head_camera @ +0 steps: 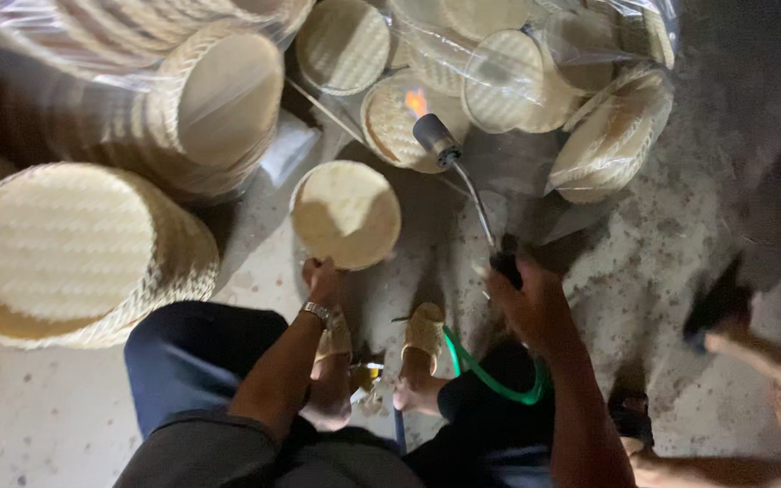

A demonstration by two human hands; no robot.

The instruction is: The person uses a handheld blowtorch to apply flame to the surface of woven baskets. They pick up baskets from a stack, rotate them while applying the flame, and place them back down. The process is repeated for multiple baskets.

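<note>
Centre frame, the left hand [322, 277] pinches the lower rim of a round woven bamboo lid [346, 213], while the right hand [535, 307] is closed around the grip of a lit gas torch [436, 140] (fed by a green hose [490, 375]), its flame in the upper middle. The lid looks light, fairly stiff and easily scorched, best held by its rim; stacked baskets [74, 253] fill the left.

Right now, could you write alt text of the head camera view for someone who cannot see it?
Seen from above, a seated person's left hand holds a round woven bamboo lid by its edge, while the right hand grips a gas torch with a small orange flame at its tip. Stacks of woven baskets and plastic-wrapped lids surround them on a concrete floor.
</note>
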